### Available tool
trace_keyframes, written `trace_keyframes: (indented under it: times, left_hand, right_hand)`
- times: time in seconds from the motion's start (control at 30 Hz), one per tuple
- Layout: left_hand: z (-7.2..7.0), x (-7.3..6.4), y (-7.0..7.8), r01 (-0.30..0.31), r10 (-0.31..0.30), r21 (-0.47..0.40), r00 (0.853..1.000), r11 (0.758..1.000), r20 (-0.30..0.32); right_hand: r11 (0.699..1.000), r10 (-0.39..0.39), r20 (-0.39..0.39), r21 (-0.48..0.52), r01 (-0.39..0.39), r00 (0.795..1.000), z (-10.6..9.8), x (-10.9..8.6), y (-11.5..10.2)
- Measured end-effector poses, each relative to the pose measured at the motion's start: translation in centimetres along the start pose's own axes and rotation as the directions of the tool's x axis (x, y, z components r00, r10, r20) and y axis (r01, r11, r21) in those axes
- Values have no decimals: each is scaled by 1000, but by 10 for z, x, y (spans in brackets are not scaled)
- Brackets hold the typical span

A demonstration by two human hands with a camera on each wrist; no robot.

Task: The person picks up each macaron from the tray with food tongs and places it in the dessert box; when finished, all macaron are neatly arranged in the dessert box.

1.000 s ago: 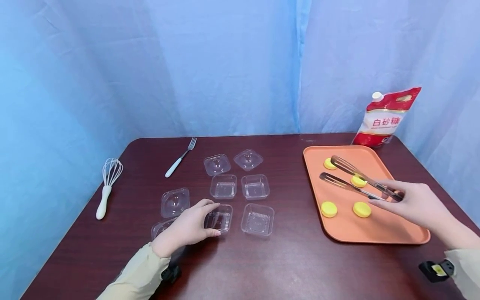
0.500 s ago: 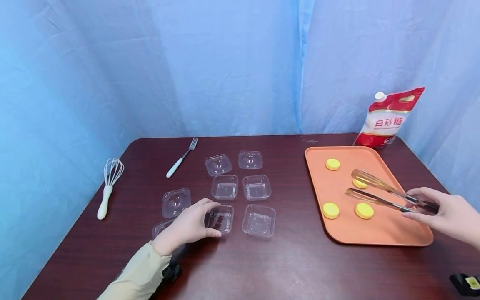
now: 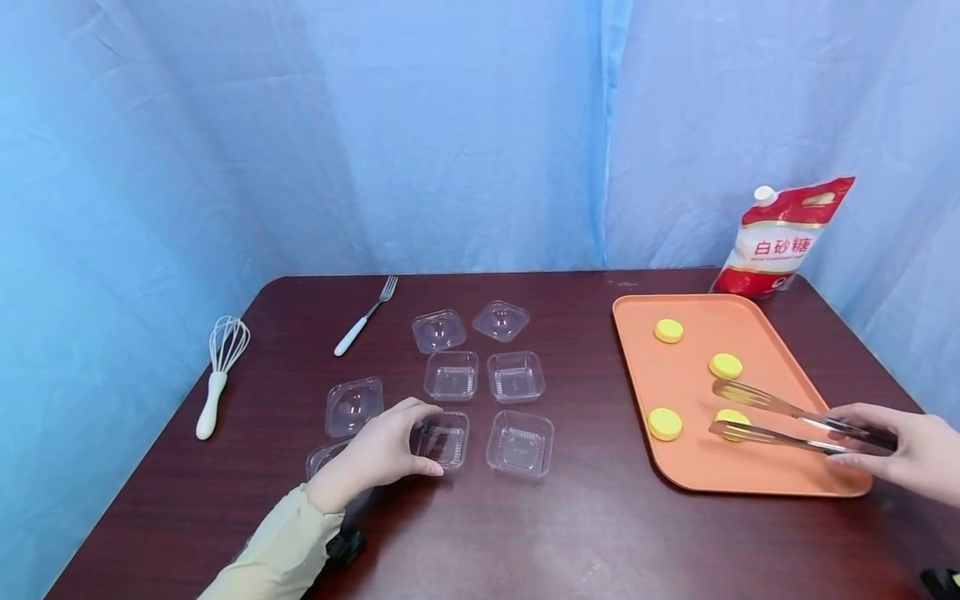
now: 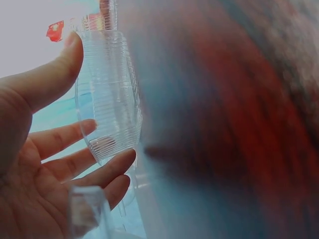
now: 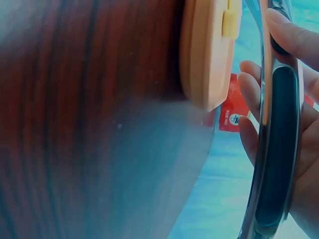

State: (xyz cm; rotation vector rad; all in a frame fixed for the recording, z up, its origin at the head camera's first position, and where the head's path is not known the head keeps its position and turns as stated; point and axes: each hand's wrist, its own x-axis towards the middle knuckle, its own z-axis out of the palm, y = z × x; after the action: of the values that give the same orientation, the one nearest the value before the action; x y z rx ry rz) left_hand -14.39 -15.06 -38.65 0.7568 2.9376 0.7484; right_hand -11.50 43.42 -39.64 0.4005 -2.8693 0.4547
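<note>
My left hand (image 3: 382, 446) holds a small clear plastic box (image 3: 450, 442) on the table, thumb on its near side and fingers on its far side; the left wrist view shows the ribbed wall of this box (image 4: 112, 94) between them. My right hand (image 3: 896, 446) grips the dark handles of metal tongs (image 3: 765, 435) over the orange tray (image 3: 795, 475). The tongs' two arms stand apart, around the nearer right yellow round piece (image 3: 731, 417) and partly covering it. Another yellow round piece (image 3: 665, 424) lies to its left. Two more lie farther back.
Several clear boxes (image 3: 520, 444) stand near the left hand, with clear domed lids (image 3: 438, 331) behind and beside them. A fork (image 3: 363, 321) and a whisk (image 3: 217, 371) lie at left. A red-and-white sugar bag (image 3: 776, 246) stands behind the tray.
My right hand and the tongs have moved right and toward me, from the back yellow pieces to the nearer right one. My left hand keeps its place on the box.
</note>
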Motion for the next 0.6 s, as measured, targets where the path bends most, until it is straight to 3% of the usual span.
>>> trace_keyframes:
  times: [0.37, 0.6]
  left_hand:
    - [-2, 0, 2, 9, -9, -4, 1000, 1000, 1]
    - [-1, 0, 2, 15, -15, -9, 1000, 1000, 0]
  right_hand:
    - [997, 51, 57, -56, -48, 997, 2, -4, 7]
    - [996, 41, 54, -82, -36, 998, 4, -4, 11]
